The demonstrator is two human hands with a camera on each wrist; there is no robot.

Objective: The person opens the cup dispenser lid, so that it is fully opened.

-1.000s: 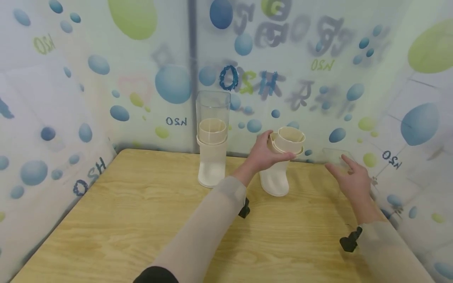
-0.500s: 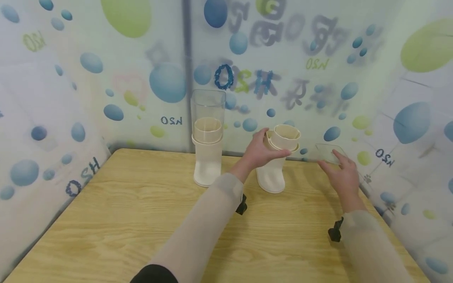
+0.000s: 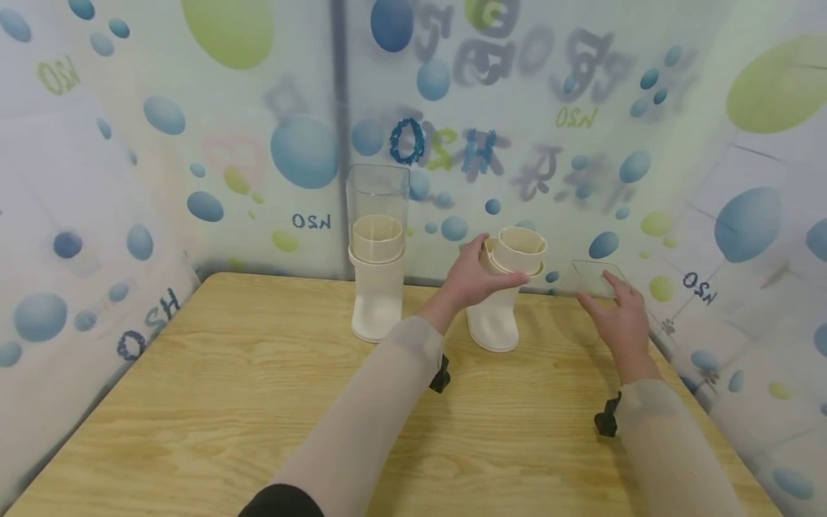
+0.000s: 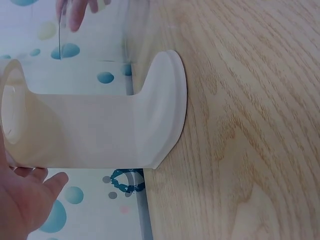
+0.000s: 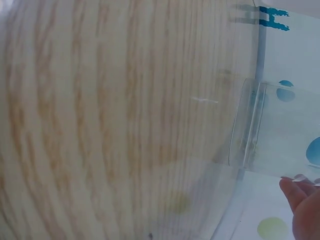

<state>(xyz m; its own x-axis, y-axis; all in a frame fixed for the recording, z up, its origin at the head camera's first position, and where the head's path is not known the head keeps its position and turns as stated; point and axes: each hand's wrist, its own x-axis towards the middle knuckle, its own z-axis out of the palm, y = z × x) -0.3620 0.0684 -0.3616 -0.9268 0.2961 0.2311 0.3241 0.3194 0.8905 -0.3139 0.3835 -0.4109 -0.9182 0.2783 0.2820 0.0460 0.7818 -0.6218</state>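
Gripping the white stand (image 3: 496, 316) near its top with the left hand (image 3: 468, 278), seemingly to steady it upright on the table (image 3: 258, 402). At three o'clock, grasping a clear container (image 3: 590, 276) with the right hand (image 3: 622, 319); hard to tell whether lifted.

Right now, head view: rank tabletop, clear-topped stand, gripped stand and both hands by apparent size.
1. Tabletop
2. Clear-topped stand
3. Gripped stand, partly hidden
4. Left hand and right hand: too alike to rank
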